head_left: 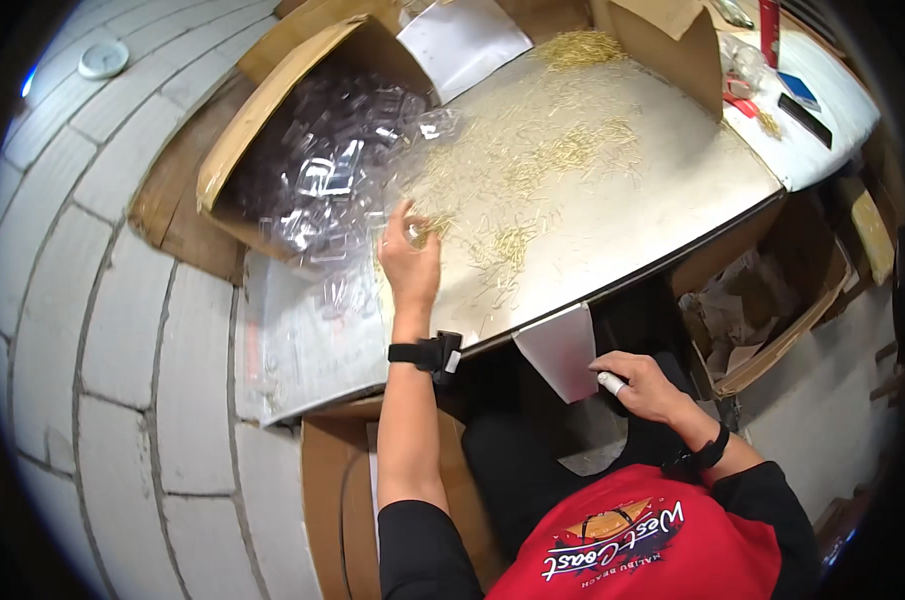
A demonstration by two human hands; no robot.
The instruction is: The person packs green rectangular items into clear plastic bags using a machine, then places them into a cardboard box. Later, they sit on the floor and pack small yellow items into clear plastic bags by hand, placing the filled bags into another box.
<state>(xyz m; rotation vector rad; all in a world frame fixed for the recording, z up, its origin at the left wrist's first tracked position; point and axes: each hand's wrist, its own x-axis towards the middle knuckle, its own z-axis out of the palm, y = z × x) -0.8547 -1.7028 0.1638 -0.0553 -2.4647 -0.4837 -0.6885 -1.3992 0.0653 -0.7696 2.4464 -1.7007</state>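
Note:
My left hand (410,262) reaches over the table beside a heap of clear plastic pieces (338,180), small box-like shapes spilling from a tipped cardboard box. Its thumb and forefinger are apart, close to thin gold-coloured metal pieces (513,245) scattered across the tabletop; I make out nothing held between them. My right hand (645,387) is below the table's front edge. Its closed fingers are at the right side of a whitish translucent sheet (556,352) that hangs down from that edge. A white wrapping covers one of its fingers.
The cardboard box (235,130) lies on the left of the pale table (593,250). A denser gold pile (581,48) and white paper (463,42) are at the back. A phone (805,122) lies on the right surface. An open carton (788,335) stands below it.

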